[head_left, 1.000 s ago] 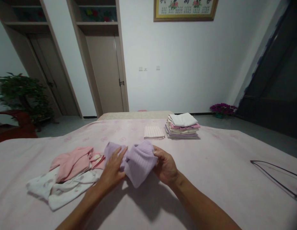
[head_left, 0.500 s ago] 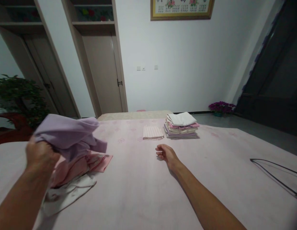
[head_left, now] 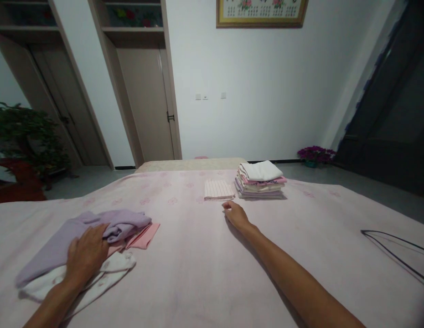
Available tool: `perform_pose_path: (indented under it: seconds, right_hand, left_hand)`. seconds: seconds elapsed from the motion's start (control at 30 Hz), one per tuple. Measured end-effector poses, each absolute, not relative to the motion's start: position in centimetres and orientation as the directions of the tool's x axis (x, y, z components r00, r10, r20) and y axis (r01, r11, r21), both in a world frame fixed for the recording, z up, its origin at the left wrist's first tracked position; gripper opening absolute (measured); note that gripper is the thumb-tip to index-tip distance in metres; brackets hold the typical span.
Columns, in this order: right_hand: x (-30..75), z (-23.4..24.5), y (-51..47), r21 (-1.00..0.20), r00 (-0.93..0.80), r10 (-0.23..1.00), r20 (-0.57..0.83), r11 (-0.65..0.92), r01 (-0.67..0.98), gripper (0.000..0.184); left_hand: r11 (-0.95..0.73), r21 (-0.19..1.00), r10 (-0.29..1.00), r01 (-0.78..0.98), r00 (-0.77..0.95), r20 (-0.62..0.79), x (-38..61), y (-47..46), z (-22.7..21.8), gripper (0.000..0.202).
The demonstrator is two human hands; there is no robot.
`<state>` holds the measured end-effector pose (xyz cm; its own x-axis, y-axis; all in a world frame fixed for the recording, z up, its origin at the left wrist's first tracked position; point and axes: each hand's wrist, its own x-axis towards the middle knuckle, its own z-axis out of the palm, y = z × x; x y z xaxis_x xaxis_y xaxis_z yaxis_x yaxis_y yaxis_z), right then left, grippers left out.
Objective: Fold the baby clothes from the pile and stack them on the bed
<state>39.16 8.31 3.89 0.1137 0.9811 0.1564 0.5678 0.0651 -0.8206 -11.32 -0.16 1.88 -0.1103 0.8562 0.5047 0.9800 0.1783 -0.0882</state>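
My left hand (head_left: 87, 250) lies on a loose heap of clothes at the left, its fingers curled into a rumpled lavender garment (head_left: 48, 255). The fingertips are partly lost in the folds. From under the lavender cloth sticks out a pink garment (head_left: 143, 238), and nearer to me lies a white garment (head_left: 118, 263) with small brownish prints. My right hand (head_left: 236, 215) rests at mid-bed with fingers curled in and nothing visible in them. Just beyond it lies a folded striped cloth (head_left: 218, 190), and to its right a stack of folded clothes (head_left: 261, 182) topped with white.
A pale pink flowered sheet (head_left: 184, 273) covers the wide surface. Thin black loops (head_left: 393, 255) lie at the right edge. Beyond are a beige surface (head_left: 194, 165), a door (head_left: 147, 100), a potted purple plant (head_left: 316, 155) and a green plant (head_left: 23, 136).
My left hand has brought the lavender garment down from the air onto the heap, where it now spreads over the pink and white ones. My right hand has curled more.
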Motion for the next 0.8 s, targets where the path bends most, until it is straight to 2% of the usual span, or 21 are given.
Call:
perform_pose_path:
  seconds: [0.1,0.2,0.43,0.6,0.7,0.8]
  right_hand:
    - [40.2,4.9,10.6,-0.667,0.15,0.968,0.201,0.023,0.745,0.039]
    - [40.6,5.4,12.4,-0.524,0.161,0.965,0.208,-0.03,0.851,0.045]
    - [40.1,5.5,15.1,-0.262,0.136,0.968,0.209,-0.079,0.962,0.035]
    - [39.9,6.1,16.0,-0.202,0.103,0.964,0.245,-0.054,0.978,0.031]
    - [40.5,7.0,15.6,-0.214,0.084,0.949,0.304,-0.018,0.977,0.023]
    - [41.3,8.9,14.4,-0.235,0.075,0.918,0.39,0.021,0.972,0.022]
  left_hand:
    - [0.165,-0.126,0.852,0.978,-0.077,0.519,-11.5,-0.2,2.2,0.043]
    - [0.18,-0.14,0.85,0.974,-0.082,0.521,-11.3,-0.3,2.5,0.044]
    - [0.185,-0.158,0.818,0.97,-0.063,0.572,-10.7,-0.3,2.4,0.045]
    - [0.173,-0.144,0.815,0.974,-0.059,0.577,-10.8,-0.2,2.7,0.043]
    - [0.169,-0.127,0.808,0.977,-0.063,0.586,-10.8,-0.2,2.8,0.043]
    - [0.157,-0.108,0.804,0.982,-0.064,0.591,-10.8,-0.3,2.9,0.042]
